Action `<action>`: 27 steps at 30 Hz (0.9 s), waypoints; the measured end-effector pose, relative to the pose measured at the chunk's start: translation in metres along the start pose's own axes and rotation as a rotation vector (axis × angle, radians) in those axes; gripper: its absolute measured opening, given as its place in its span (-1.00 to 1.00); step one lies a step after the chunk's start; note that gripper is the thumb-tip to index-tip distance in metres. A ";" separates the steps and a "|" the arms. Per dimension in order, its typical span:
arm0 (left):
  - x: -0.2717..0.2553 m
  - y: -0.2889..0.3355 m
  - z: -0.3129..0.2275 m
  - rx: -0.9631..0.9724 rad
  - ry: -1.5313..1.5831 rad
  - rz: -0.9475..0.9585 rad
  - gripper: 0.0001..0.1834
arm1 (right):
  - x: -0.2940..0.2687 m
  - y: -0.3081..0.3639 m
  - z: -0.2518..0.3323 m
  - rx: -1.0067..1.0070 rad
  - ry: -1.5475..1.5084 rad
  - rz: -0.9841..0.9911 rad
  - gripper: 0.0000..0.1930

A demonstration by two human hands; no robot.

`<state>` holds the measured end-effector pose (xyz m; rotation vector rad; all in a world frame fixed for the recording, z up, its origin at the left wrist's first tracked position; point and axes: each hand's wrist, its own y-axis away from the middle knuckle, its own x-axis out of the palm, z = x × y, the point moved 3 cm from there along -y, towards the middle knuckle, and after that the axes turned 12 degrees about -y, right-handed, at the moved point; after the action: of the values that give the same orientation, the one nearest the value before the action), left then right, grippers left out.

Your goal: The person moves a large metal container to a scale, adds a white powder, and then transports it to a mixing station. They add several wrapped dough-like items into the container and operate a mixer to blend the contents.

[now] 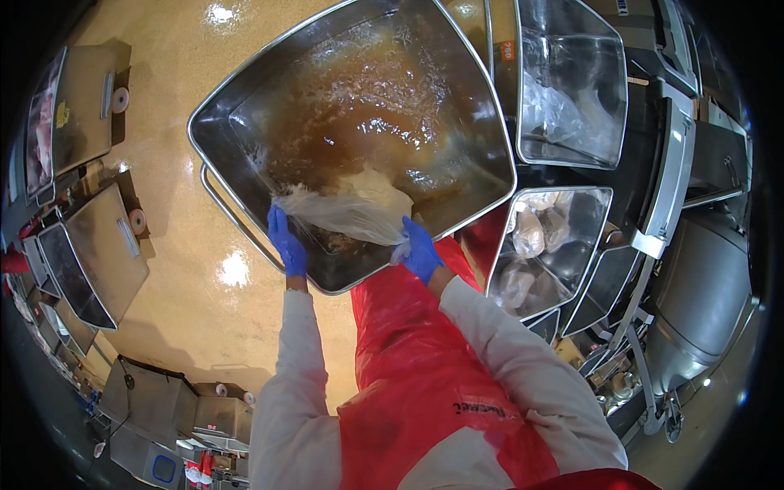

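Note:
Both my hands wear blue gloves and stretch a clear plastic bag (347, 217) between them, over the near part of a large steel tub (237, 135). My left hand (287, 242) is closed on the bag's left end, by the tub's near left wall. The other end is bunched in my right hand (420, 251), close to the near rim. A pale, cream-coloured mass (377, 189) shows at the bag's far side; I cannot tell whether it is inside the bag. Brown, shiny liquid (351, 122) with pale froth lies in the tub.
At my right stands a steel bin (529, 306) with several bagged pale lumps. Beyond it, another steel bin (572, 151) contains crumpled clear plastic. Steel machinery (694, 286) lines the far right. Wheeled steel carts (86, 114) stand along the left on a tan, wet-looking floor (163, 204).

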<state>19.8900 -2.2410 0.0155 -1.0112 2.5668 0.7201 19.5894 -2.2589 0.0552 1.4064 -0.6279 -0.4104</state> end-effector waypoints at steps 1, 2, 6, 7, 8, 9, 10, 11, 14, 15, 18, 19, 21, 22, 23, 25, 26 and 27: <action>-0.004 0.009 -0.017 0.118 -0.033 0.007 -0.60 | 0.005 0.007 -0.001 0.042 -0.094 0.002 -0.67; -0.009 0.017 -0.012 0.019 0.066 -0.023 -0.57 | 0.010 0.013 -0.004 0.085 -0.205 0.052 -0.69; -0.005 0.065 0.036 -0.350 0.381 -0.044 -0.39 | 0.052 0.055 -0.009 0.183 -0.485 0.109 -0.76; 0.003 0.080 0.052 -0.434 0.436 -0.021 -0.38 | 0.062 0.066 -0.011 0.189 -0.516 0.084 -0.77; 0.012 0.097 0.074 -0.495 0.479 0.017 -0.36 | 0.068 0.069 -0.016 0.179 -0.526 0.218 -0.79; 0.024 0.108 0.086 -0.555 0.524 0.055 -0.35 | 0.072 0.069 -0.023 0.170 -0.531 0.352 -0.82; 0.042 0.109 0.071 -0.378 0.414 0.141 -0.38 | 0.074 0.066 -0.027 0.149 -0.546 0.485 -0.84; 0.056 0.112 0.057 -0.260 0.319 0.206 -0.39 | 0.075 0.065 -0.032 -0.059 -0.282 0.529 -0.85; 0.094 0.112 0.026 -0.090 0.188 0.372 -0.43 | 0.094 0.076 -0.041 -0.233 -0.114 0.584 -0.84; 0.100 0.114 0.023 -0.072 0.185 0.408 -0.44 | 0.121 0.104 -0.039 0.006 -0.483 0.555 -0.79; 0.106 0.125 0.007 -0.042 0.186 0.528 -0.47 | 0.158 0.147 -0.032 0.171 -0.800 0.546 -0.77; 0.109 0.124 0.002 -0.025 0.181 0.553 -0.48 | 0.155 0.143 -0.031 0.086 -0.690 0.594 -0.78; 0.114 0.115 -0.006 0.042 0.153 0.553 -0.50 | 0.139 0.122 -0.037 -0.137 -0.385 0.703 -0.80; 0.121 0.108 -0.004 0.074 0.132 0.539 -0.50 | 0.135 0.116 -0.034 -0.316 -0.058 0.731 -0.79; 0.128 0.100 0.000 0.108 0.100 0.523 -0.51 | 0.136 0.113 -0.029 -0.515 0.252 0.721 -0.78; 0.147 0.076 0.009 0.201 -0.003 0.475 -0.52 | 0.145 0.100 -0.003 -0.210 0.038 0.778 -0.79; 0.153 0.064 0.012 0.263 -0.102 0.445 -0.53 | 0.153 0.096 0.005 0.270 -0.669 0.628 -0.82; 0.156 0.053 0.017 0.339 -0.248 0.404 -0.53 | 0.160 0.097 0.017 -0.065 -0.232 0.650 -0.85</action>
<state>19.7431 -2.2851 -0.0481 -0.2823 2.5709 0.4399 19.6932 -2.3573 0.1770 1.0244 -1.2006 -0.0695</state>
